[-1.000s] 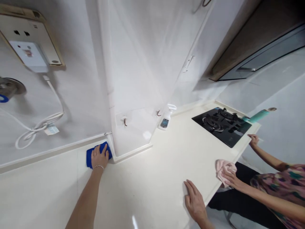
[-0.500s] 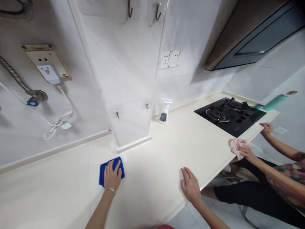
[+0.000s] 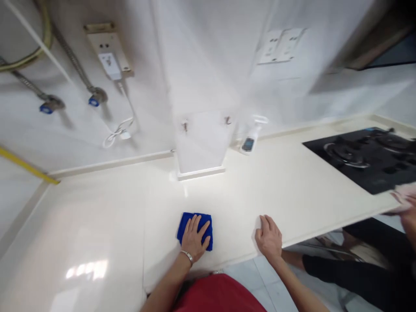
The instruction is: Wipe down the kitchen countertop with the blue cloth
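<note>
Counter [image 3: 97, 225]: pale and glossy, with a black gas hob [image 3: 390, 180] off to my right.
Blue cloth [image 3: 184, 227]: folded flat near the front edge; soft, light, slides easily, best pressed from on top.
Left hand [image 3: 194, 239]: open, palm down on the cloth.
Right hand [image 3: 268, 238]: open, fingers spread on the bare counter near the cloth.

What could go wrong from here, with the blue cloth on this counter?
The left hand presses a blue cloth on the counter; sweeping back could knock over the spray bottle by the pillar. The metal bracelet might scratch the glossy surface. The co-worker's pink cloth might snag on the burners of the black gas hob.
</note>
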`<action>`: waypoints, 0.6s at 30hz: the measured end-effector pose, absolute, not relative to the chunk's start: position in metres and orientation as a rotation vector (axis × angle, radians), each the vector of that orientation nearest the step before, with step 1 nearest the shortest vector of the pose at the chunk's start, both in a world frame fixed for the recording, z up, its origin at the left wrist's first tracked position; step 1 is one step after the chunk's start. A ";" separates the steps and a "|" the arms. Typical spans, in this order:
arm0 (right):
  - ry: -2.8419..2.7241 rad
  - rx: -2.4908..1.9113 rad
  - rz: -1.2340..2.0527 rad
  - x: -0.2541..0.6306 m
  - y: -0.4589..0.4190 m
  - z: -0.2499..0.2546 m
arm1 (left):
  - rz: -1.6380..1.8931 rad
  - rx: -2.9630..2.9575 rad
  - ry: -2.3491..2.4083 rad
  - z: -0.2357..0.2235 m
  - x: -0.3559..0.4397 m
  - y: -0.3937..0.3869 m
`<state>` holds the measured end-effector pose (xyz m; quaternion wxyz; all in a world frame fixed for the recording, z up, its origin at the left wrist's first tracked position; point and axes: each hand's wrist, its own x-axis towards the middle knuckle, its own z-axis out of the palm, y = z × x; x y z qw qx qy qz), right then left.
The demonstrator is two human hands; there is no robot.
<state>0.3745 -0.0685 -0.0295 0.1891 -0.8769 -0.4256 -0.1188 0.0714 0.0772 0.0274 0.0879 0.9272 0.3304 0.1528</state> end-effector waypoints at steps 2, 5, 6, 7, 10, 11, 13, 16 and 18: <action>-1.218 -2.440 -0.341 0.375 -0.071 -0.030 | 0.421 2.733 1.033 0.029 0.048 0.072; -1.231 -2.406 -0.356 0.376 -0.074 -0.031 | 0.386 2.682 1.211 0.027 0.000 0.059; -1.231 -2.395 -0.358 0.376 -0.075 -0.031 | 0.379 2.658 1.292 0.027 -0.017 0.054; -1.232 -2.383 -0.357 0.377 -0.076 -0.032 | 0.372 2.631 1.384 0.026 -0.036 0.048; -1.235 -2.353 -0.336 0.377 -0.078 -0.036 | 0.357 2.517 1.688 0.027 -0.100 0.032; -1.233 -2.347 -0.325 0.377 -0.078 -0.037 | 0.357 2.470 1.788 0.028 -0.124 0.027; -1.222 -2.348 -0.307 0.377 -0.078 -0.041 | 0.375 2.337 2.023 0.029 -0.173 0.019; -1.239 -2.367 -0.296 0.373 -0.075 -0.043 | 0.454 2.080 2.352 0.029 -0.237 0.016; -1.253 -2.383 -0.296 0.371 -0.072 -0.042 | 0.420 1.844 2.543 0.027 -0.260 0.023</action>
